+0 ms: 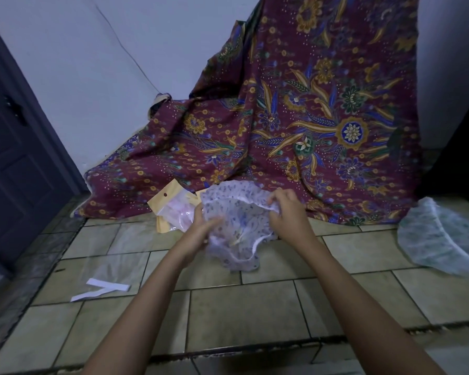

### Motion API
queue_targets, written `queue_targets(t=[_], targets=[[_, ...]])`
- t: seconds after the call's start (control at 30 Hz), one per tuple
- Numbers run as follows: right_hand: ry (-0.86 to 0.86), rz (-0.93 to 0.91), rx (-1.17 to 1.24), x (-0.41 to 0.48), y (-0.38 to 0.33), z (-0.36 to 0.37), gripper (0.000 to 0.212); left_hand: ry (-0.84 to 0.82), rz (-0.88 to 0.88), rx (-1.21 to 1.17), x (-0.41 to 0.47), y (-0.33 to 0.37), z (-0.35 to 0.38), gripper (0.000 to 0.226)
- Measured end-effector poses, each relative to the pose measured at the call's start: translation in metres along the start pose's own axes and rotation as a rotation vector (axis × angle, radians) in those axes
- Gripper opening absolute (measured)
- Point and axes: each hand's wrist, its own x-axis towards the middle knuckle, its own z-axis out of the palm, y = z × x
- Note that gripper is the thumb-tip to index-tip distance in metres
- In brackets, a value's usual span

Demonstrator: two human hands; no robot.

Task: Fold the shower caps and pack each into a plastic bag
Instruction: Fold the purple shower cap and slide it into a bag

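A white shower cap with small purple flowers (237,228) hangs crumpled above the tiled floor, held between both hands. My left hand (201,230) grips its left side, fingers partly tucked into the plastic. My right hand (287,209) pinches the elastic rim at the upper right. A clear plastic bag with a yellow header (173,209) lies just behind, with a pink-and-white cap packed inside. A second, pale green shower cap (441,236) lies spread on the floor at the right. An empty clear bag (111,263) lies flat at the left.
White paper strips (103,289) lie on the tiles by the empty bag. A maroon batik cloth (295,125) drapes over something behind the work spot. A dark door (14,158) stands at the left. A step edge (228,350) runs across the near floor.
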Motion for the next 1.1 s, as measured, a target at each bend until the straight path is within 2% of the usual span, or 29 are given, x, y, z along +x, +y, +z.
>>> queue_targets(t=[0.07,0.13,0.2,0.23,0.3,0.33,0.37,0.43,0.5,0.53,0.63,0.73,0.8,0.97,1.03,1.1], targets=[[-0.063,-0.035,0.222,-0.001,-0.001,0.0,0.019,-0.006,-0.123,-0.247,0.007,-0.002,-0.006,0.085],[-0.074,-0.073,0.413,-0.004,-0.002,0.0,0.019,-0.01,-0.131,-0.324,0.012,-0.003,-0.012,0.072],[-0.111,-0.062,0.713,-0.006,-0.005,-0.001,0.035,0.026,-0.096,-0.324,0.011,-0.003,-0.01,0.046],[-0.086,0.001,0.91,-0.007,-0.007,-0.001,0.038,0.035,-0.085,-0.337,0.011,-0.005,-0.008,0.033],[0.121,0.239,1.129,-0.005,-0.002,0.007,0.029,0.096,-0.108,-0.481,0.01,-0.012,-0.008,0.025],[0.213,0.389,1.108,-0.005,0.001,0.011,0.024,0.122,-0.11,-0.603,0.012,-0.017,-0.009,0.033],[0.217,0.522,1.067,-0.006,0.005,0.018,0.02,0.143,-0.1,-0.714,0.015,-0.024,-0.011,0.044],[0.024,0.662,1.062,-0.011,0.007,0.031,0.012,0.183,-0.111,-0.866,0.016,-0.033,-0.009,0.061],[-0.127,0.672,1.045,-0.016,0.005,0.046,0.018,0.174,-0.134,-0.945,0.01,-0.035,0.001,0.057],[-0.135,0.656,1.003,-0.017,0.003,0.053,0.024,0.158,-0.124,-0.956,0.011,-0.039,0.006,0.053],[-0.07,0.579,0.885,-0.019,0.001,0.075,0.035,0.139,-0.11,-0.989,0.009,-0.046,0.012,0.06],[-0.015,0.58,0.848,-0.018,0.006,0.079,0.03,0.147,-0.091,-0.936,0.009,-0.045,0.01,0.036],[0.062,0.598,0.805,-0.016,0.011,0.072,0.027,0.267,-0.021,-0.841,0.011,-0.046,0.004,0.015],[0.328,0.628,0.649,-0.002,0.032,0.039,0.021,0.564,0.08,-0.637,-0.001,-0.043,-0.024,0.017],[0.374,0.567,0.542,0.001,0.036,0.025,0.022,0.577,0.061,-0.536,-0.005,-0.041,-0.032,0.014],[0.367,0.489,0.487,0.004,0.035,0.017,0.024,0.509,0.012,-0.408,-0.004,-0.038,-0.039,0.018]])
